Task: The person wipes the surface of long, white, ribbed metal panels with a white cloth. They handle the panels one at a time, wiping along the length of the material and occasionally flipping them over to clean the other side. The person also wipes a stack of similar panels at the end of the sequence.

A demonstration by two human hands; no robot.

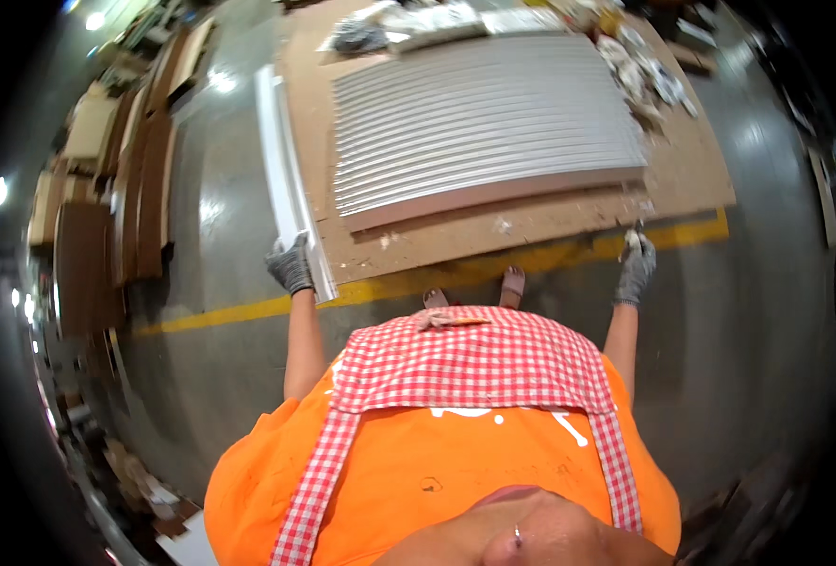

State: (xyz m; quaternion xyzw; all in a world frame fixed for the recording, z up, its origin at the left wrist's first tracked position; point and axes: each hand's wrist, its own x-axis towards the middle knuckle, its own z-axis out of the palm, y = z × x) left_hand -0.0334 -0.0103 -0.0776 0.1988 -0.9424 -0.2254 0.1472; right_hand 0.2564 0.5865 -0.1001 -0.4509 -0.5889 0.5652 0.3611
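Observation:
My left hand [292,267], in a grey knit glove, is closed on the near end of a long white strip [284,156]. The strip lies along the left edge of the brown board tabletop [418,257]. At the front right edge, my gloved right hand [637,270] has its fingers closed around something small with a dark tip and a pale bit, too small to make out. Between the hands, farther back, a stack of long silvery-white slats [488,123] sits side by side on the tabletop, apart from both hands.
White plastic wrapping [437,24] lies along the tabletop's far side, and crumpled bags and gloves [639,71] lie at its far right. Stacked brown cartons [88,255] stand to the left across the grey floor [201,245]. A yellow floor line [220,318] runs beneath the table's front edge.

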